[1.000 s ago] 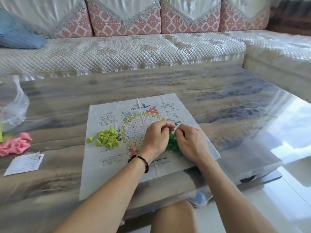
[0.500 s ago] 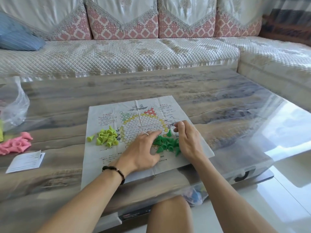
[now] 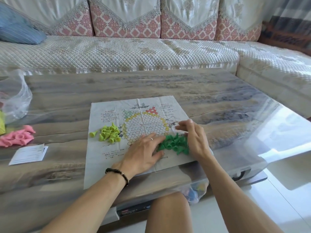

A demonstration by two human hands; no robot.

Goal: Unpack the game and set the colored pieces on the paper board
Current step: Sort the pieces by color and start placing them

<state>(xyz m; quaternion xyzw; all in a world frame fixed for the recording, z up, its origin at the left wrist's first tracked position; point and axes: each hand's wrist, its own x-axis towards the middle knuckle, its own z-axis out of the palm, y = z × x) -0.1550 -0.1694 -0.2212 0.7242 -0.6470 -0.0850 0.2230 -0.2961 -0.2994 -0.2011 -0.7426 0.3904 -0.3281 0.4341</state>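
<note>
The paper board (image 3: 107, 158) lies flat on the table with a honeycomb star printed in its middle. A pile of dark green cone pieces (image 3: 175, 142) sits on its right part. My left hand (image 3: 144, 152) rests palm down on the paper, fingers spread, with its fingertips at the pile's left edge. My right hand (image 3: 196, 138) curls around the pile's right side and pinches what looks like a thin clear wrapper (image 3: 180, 130). A heap of light green pieces (image 3: 109, 132) lies on the board's left part. Pink pieces (image 3: 18, 137) lie on the table at far left.
A clear plastic bag (image 3: 15, 101) and a folded paper slip (image 3: 28, 153) lie at the table's left. Another bag with coloured pieces (image 3: 195, 190) shows under the glass table edge by my knee. A quilted sofa (image 3: 117, 52) runs behind and to the right.
The dark green pieces spilled out onto the board. My left hand went from pinching to lying flat beside the pile. My right hand shifted to the pile's right side.
</note>
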